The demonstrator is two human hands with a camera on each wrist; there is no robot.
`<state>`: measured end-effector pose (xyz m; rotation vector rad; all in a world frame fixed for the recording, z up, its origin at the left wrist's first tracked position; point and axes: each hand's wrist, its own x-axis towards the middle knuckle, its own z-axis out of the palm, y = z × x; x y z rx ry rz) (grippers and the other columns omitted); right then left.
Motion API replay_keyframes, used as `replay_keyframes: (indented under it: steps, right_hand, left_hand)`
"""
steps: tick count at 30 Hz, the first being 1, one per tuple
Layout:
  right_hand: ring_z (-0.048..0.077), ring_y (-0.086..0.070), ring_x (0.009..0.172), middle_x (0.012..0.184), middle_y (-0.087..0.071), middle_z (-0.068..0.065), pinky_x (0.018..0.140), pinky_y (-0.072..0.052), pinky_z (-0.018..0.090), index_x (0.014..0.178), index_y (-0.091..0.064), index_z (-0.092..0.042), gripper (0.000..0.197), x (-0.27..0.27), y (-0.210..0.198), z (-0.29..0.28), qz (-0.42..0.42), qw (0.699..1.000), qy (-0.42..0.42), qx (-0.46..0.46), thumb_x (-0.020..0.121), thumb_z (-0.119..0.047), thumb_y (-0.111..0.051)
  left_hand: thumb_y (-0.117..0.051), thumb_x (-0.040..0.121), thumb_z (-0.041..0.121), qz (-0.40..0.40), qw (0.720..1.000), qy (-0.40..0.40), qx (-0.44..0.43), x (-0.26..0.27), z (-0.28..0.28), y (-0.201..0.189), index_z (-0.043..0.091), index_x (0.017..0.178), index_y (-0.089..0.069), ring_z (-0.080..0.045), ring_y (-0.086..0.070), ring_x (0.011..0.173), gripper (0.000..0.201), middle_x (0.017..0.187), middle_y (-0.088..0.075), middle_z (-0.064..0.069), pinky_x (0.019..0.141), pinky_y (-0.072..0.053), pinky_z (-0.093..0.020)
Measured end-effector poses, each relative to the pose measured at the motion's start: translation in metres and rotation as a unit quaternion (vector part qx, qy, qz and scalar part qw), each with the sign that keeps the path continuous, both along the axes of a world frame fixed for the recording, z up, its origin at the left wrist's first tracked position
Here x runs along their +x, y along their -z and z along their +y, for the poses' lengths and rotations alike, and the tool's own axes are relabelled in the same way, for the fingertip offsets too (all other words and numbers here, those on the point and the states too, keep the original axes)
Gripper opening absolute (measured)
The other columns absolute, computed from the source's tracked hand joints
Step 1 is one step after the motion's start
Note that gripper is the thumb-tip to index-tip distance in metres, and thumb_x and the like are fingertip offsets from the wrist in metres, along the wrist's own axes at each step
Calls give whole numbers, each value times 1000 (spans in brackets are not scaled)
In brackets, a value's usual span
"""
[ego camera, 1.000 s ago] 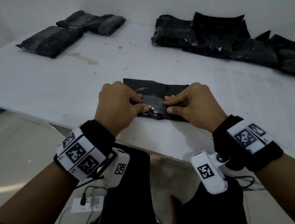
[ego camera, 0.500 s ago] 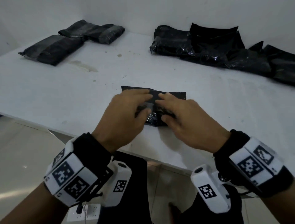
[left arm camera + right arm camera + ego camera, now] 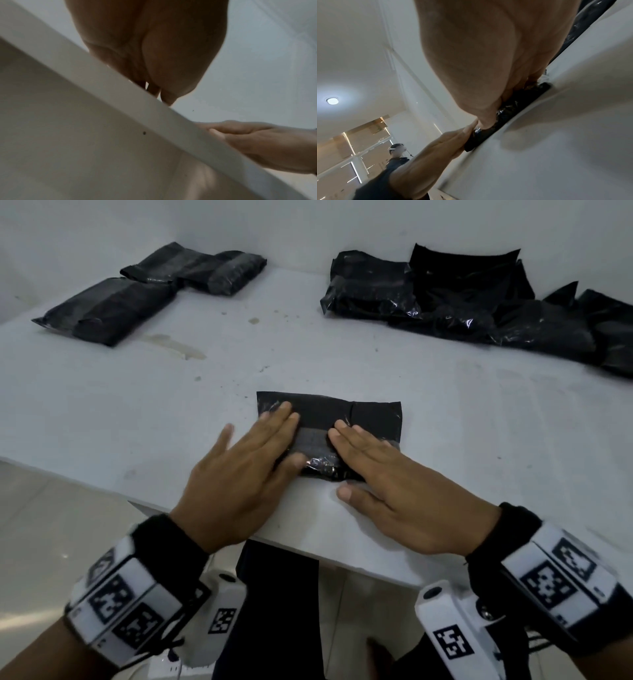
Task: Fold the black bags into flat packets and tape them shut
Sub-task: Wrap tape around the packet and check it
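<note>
A folded black bag (image 3: pixel 370 414) lies flat on the white table (image 3: pixel 171 405) near its front edge, with a strip of clear tape (image 3: pixel 313 440) across its middle. My left hand (image 3: pixel 239 474) presses flat on the bag's left part, fingers straight. My right hand (image 3: pixel 387 470) presses flat on its right part, thumb on the table. From the right wrist view the bag (image 3: pixel 488 134) shows as a thin black edge under my right hand (image 3: pixel 488 67) and my left hand (image 3: pixel 436 148). The left wrist view shows my left hand (image 3: pixel 154 54), my right hand (image 3: pixel 257 142) and the table edge (image 3: pixel 120 88).
Taped black packets (image 3: pixel 109 309) lie at the back left. A heap of loose black bags (image 3: pixel 479 299) lies at the back right. A white wall (image 3: pixel 308 227) stands behind the table. Another person (image 3: pixel 397 152) stands far off in the right wrist view.
Both hands went from pinching the tape at the bag's middle to lying flat on it, and have slid apart to the bag's left and right parts.
</note>
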<state>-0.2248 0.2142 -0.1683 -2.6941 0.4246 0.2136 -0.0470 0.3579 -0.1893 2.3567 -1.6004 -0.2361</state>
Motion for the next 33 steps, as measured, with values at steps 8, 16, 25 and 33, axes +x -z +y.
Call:
replay_keyframes:
  steps: [8,16,25,33]
  right_hand:
    - [-4,23,145,161,20,-17,114,15,16,156,11,-28,66,2,-1,3,12,1000,19,17,104,-44,-26]
    - [-1,23,146,161,20,-11,120,9,20,157,9,-21,68,-7,-11,8,-10,999,45,-17,103,-44,-26]
    - [-10,20,143,159,18,-21,113,8,5,156,6,-29,64,-16,-12,-10,47,994,61,75,103,-43,-28]
    - [3,20,147,162,19,-11,123,-9,33,153,0,-49,61,-16,-16,-1,44,998,40,27,100,-55,-31]
  left_hand:
    - [-2,84,71,32,999,-21,24,20,11,1,30,155,-16,-7,3,151,84,162,-15,14,122,0,-46]
    - [-17,94,42,54,996,54,-50,-3,0,-2,23,156,-12,4,3,145,66,163,-1,13,120,-8,-23]
    - [-20,90,45,71,997,15,-23,-1,-2,-6,34,155,-15,11,0,143,67,160,-3,25,117,-4,-23]
    - [-21,99,28,-4,997,71,-10,-3,-3,-8,39,154,-20,-21,-16,151,56,164,-15,-2,116,-26,-51]
